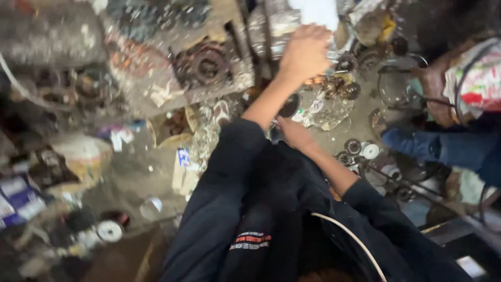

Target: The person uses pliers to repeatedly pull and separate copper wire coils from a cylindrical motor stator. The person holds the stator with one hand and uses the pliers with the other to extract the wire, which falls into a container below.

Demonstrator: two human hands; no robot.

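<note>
Clearly the reaching hand is the one doing the work: the left hand [305,52] stretches to the far side of the cluttered workbench [344,130] and closes around a white cloth [315,11], fingers curled over its lower edge. To do this well, I judge that the grip should stay firm on the bunched part of the cloth and the arm should lift straight up, because a heap of metal bearings and gears [339,86] lies just near the wrist and could snag a trailing corner. The right hand [293,133] rests nearer the body, at the edge of a dark sleeve; motion blur leaves it unclear whether it pinches anything, so I cannot tell its state. The cloth looks bright white, soft and crumpled, cut off by the far edge of the view, and it sits just right of a shiny metal cylinder [271,28]. A round steel ring [353,147] lies to the right of the near hand.
</note>
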